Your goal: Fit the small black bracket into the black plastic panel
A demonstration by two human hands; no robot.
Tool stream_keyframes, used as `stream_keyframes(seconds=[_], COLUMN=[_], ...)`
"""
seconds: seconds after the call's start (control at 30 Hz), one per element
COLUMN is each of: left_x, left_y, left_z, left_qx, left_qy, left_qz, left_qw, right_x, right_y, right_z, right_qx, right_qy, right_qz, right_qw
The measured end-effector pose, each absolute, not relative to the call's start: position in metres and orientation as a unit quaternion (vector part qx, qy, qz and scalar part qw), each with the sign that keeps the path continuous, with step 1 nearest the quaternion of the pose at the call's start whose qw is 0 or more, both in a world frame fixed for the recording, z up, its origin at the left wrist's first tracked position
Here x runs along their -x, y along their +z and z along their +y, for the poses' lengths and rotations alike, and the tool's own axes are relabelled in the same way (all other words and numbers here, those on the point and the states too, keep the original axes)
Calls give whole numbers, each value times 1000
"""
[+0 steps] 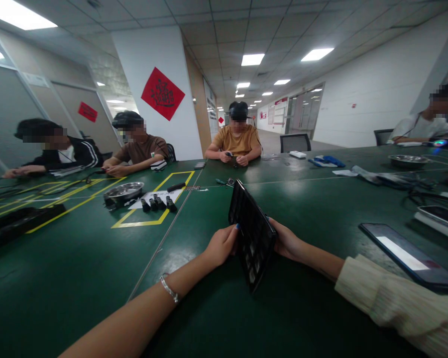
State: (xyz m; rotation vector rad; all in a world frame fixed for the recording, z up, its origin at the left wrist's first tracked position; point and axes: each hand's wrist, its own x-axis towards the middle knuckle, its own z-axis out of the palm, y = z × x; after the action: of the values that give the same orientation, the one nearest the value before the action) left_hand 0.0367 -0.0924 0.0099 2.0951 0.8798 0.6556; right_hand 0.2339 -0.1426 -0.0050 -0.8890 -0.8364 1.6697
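A flat black case (252, 233) with several compartments stands tilted on edge above the green table, held between both of my hands. My left hand (223, 243) grips its left side, the thumb pressed on the compartment face. On the far right side, my right hand (286, 240) is closed on the case, most of its fingers hidden behind it. Small pale items show in the lower compartments, too blurred to name.
Left on the green table (194, 308) are a metal bowl (124, 191), black cylindrical parts (158, 202) on paper and a black tray (18, 221). A phone (406, 253) lies right; a second bowl (408, 161) is farther back. Several people sit around the table.
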Motion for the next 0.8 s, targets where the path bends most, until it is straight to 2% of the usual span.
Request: stream_keyframes(seconds=[0.8], left_x=[-37], left_y=[12], left_z=[-93], left_qx=[-829], left_qy=[251], left_qz=[335], left_qw=[372], right_x=[-235], right_y=[-10], right_z=[-141], right_qx=[354], right_qy=[693], right_qz=[-361], right_qw=[514])
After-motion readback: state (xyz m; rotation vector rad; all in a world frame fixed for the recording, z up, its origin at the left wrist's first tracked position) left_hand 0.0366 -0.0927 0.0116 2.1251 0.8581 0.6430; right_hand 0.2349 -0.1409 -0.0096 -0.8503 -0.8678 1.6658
